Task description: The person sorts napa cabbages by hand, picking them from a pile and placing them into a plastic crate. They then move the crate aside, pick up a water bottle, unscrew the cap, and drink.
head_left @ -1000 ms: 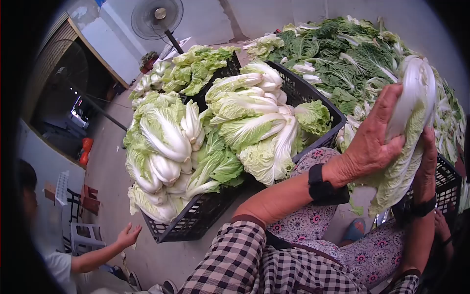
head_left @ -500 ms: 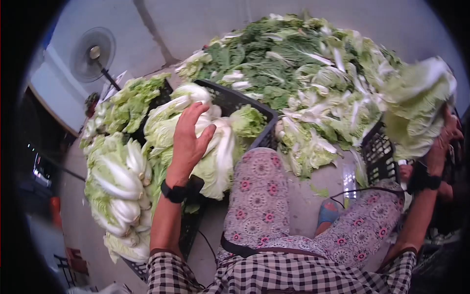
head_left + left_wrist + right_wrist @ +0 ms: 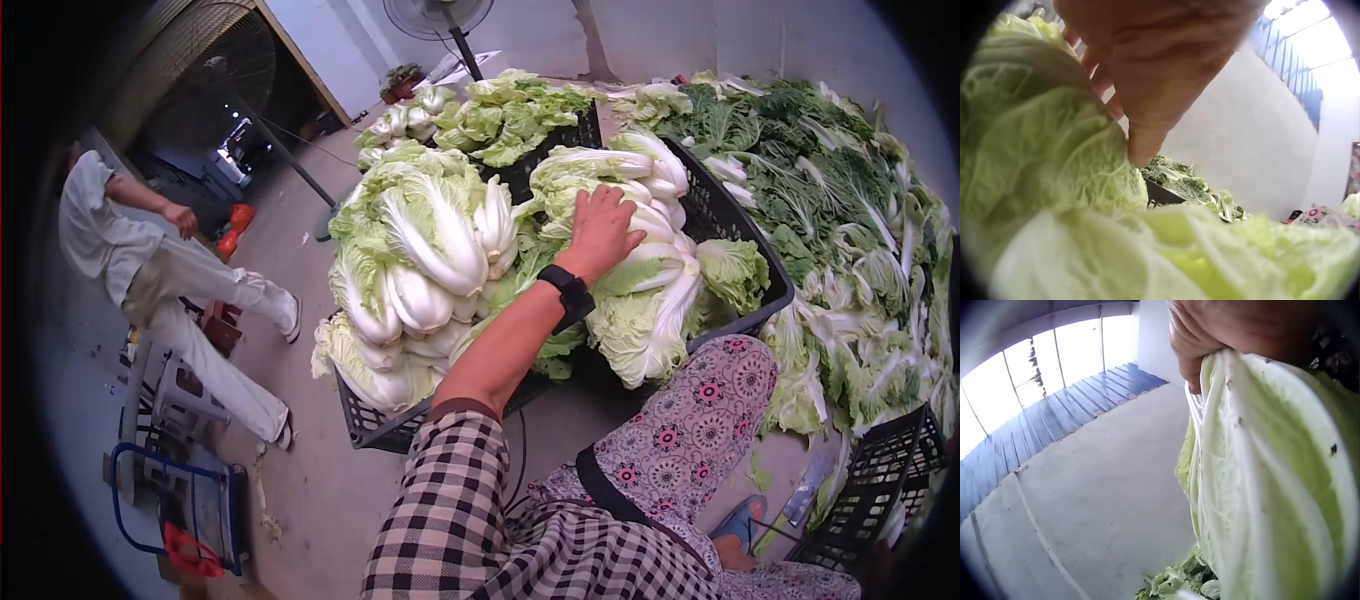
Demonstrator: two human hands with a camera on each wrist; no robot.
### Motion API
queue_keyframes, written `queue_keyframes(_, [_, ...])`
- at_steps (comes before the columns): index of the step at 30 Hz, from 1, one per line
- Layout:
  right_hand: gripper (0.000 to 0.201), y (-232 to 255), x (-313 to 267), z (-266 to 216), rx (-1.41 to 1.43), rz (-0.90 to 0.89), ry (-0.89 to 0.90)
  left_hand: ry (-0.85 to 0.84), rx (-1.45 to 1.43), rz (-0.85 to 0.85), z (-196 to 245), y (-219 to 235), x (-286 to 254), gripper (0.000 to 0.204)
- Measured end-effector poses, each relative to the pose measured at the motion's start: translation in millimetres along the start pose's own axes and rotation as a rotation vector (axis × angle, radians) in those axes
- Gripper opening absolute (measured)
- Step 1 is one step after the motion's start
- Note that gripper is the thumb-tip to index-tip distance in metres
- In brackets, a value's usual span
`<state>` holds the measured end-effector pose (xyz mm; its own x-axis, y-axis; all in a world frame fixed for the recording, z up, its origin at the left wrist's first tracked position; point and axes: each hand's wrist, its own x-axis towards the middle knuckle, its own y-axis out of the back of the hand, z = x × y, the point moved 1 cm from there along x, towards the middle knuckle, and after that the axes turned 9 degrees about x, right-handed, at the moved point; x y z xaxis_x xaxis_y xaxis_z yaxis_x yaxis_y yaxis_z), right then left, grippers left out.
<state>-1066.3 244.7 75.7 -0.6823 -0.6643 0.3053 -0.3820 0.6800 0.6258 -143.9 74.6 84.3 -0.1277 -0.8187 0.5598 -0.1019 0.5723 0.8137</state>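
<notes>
My left hand point(image 3: 603, 238) rests with its fingers spread on a pale napa cabbage point(image 3: 590, 180) in the middle black crate point(image 3: 735, 205). In the left wrist view its thumb point(image 3: 1144, 142) points down against a cabbage's leafy side point(image 3: 1054, 137), and the other fingers reach over the far side. My right hand point(image 3: 1241, 328) is outside the head view. In the right wrist view it grips napa cabbage leaves point(image 3: 1260, 469) by their top end. They hang down, with thick white ribs, yellow-green blades and a few dark specks.
A heaped crate of napa cabbages point(image 3: 420, 290) stands at left, and another leafy crate point(image 3: 520, 115) stands behind. Loose leaves point(image 3: 820, 200) pile against the wall. A black crate point(image 3: 885, 470) is at lower right. A person point(image 3: 150, 250) walks at far left beside a blue-framed trolley point(image 3: 185, 500).
Both hands held a leafy napa cabbage bundle; the left let go and moved left onto the crate's cabbages. The right carried it rightward, out of the head view. The view has swung about.
</notes>
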Motion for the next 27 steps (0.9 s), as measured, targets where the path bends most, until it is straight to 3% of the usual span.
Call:
queue_keyframes(3, [0.052, -4.5, 1.8, 14.2, 0.009, -0.047, -0.080, -0.053, 0.034, -0.131, -4.6, -11.7, 21.8, 0.040])
queue_keyframes(7, [0.051, -15.6, 0.8, -2.8, 0.079, -0.104, -0.142, -0.015, 0.217, -0.403, -0.4, -37.8, 35.6, 0.049])
queue_keyframes(8, [0.051, -20.6, -1.0, -10.0, 0.081, -0.108, -0.231, 0.004, 0.234, -0.478, 0.6, -41.5, 37.3, 0.051])
queue_keyframes(10, [0.049, -30.7, -12.0, -54.3, -0.110, -0.055, 0.047, 0.019, 0.250, -0.639, 1.4, -42.8, 48.2, 0.055])
queue_keyframes(13, [0.047, -61.8, -44.8, -175.1, -0.016, -0.141, 0.292, 0.024, 0.345, -0.633, 6.1, -51.4, 72.3, 0.053])
queue_keyframes(14, [0.047, -69.6, -57.1, -214.7, 0.023, -0.182, 0.364, -0.028, 0.398, -0.503, 4.4, -59.3, 69.9, 0.050])
queue_keyframes(15, [0.047, -76.6, -70.3, -252.1, 0.051, -0.233, 0.424, -0.028, 0.359, -0.517, 1.6, -62.2, 68.0, 0.058])
queue_keyframes(17, [0.046, -87.0, -93.2, -310.7, 0.081, -0.380, 0.484, 0.164, 0.234, -0.614, 0.2, -70.1, 53.5, 0.069])
queue_keyframes(19, [0.048, -102.4, -125.5, -362.1, 0.129, -0.553, 0.501, 0.100, 0.272, -0.660, 1.3, -65.6, 51.9, 0.077])
queue_keyframes(21, [0.050, -123.3, -150.2, -387.7, 0.202, -0.723, 0.523, 0.057, 0.285, -0.736, 0.7, -56.0, 59.3, 0.075])
queue_keyframes(23, [0.053, -167.1, -130.3, -341.7, 0.343, -0.779, 0.559, 0.052, 0.347, -0.755, 6.5, -50.1, 60.1, 0.065])
queue_keyframes(24, [0.055, -180.1, -123.8, -326.1, 0.410, -0.803, 0.576, 0.052, 0.301, -0.683, 8.2, -44.1, 56.8, 0.065])
queue_keyframes(27, [0.054, -161.9, -177.2, -386.7, 0.358, -0.923, 0.436, 0.113, 0.172, -0.547, 5.9, -30.3, 44.8, 0.066])
